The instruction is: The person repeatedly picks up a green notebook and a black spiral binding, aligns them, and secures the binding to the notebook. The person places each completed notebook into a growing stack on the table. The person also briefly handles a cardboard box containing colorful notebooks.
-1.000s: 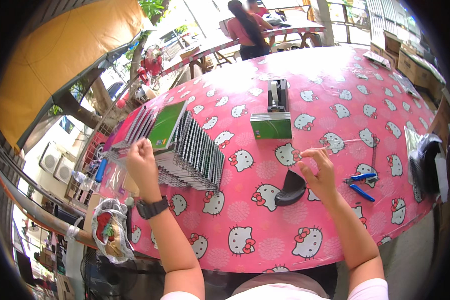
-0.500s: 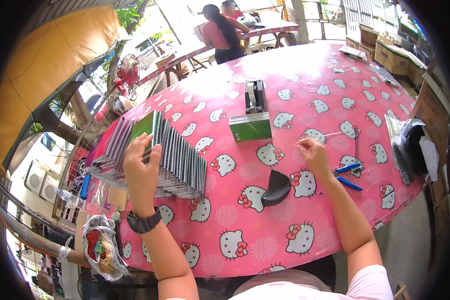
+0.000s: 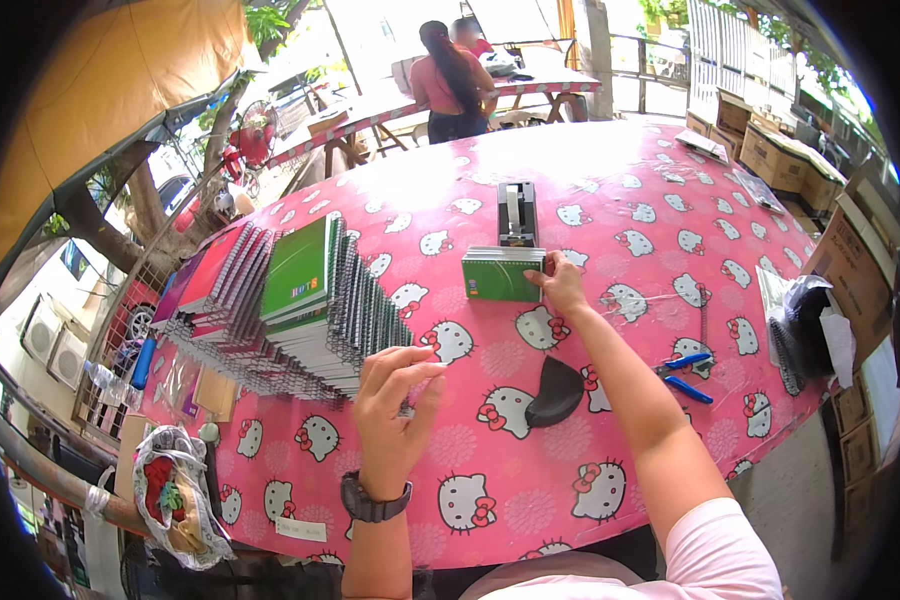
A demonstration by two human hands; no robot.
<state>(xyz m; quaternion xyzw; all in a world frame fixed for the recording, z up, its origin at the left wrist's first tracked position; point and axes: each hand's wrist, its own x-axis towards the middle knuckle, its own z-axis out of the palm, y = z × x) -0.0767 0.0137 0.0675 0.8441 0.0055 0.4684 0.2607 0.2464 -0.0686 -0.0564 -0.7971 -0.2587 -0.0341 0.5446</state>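
My right hand point(image 3: 560, 282) grips the right edge of a small stack of green notebooks point(image 3: 498, 279), thumb on the front cover and fingers around the side. Directly behind that stack is a black tape dispenser point(image 3: 516, 215). My left hand point(image 3: 398, 408), with a dark watch on its wrist, hovers over the table with fingers loosely bent and apart, holding nothing. It is nearest the right end of a tall pile of spiral notebooks with green covers point(image 3: 298, 268). Left of that pile are red-covered spiral notebooks point(image 3: 217, 268). A dark half-round pouch-like piece point(image 3: 554, 392) lies between my forearms.
Blue-handled pliers point(image 3: 686, 379) lie right of my right forearm on the pink patterned table cover point(image 3: 535, 485). A plastic bag of scraps point(image 3: 177, 495) hangs at the left edge. Cardboard boxes point(image 3: 775, 160) line the right side. Two people point(image 3: 452, 80) are at a far table.
My left hand has left the top of the green notebook pile and come right and nearer. My right hand has reached left and forward, taking hold of the small green notebooks.
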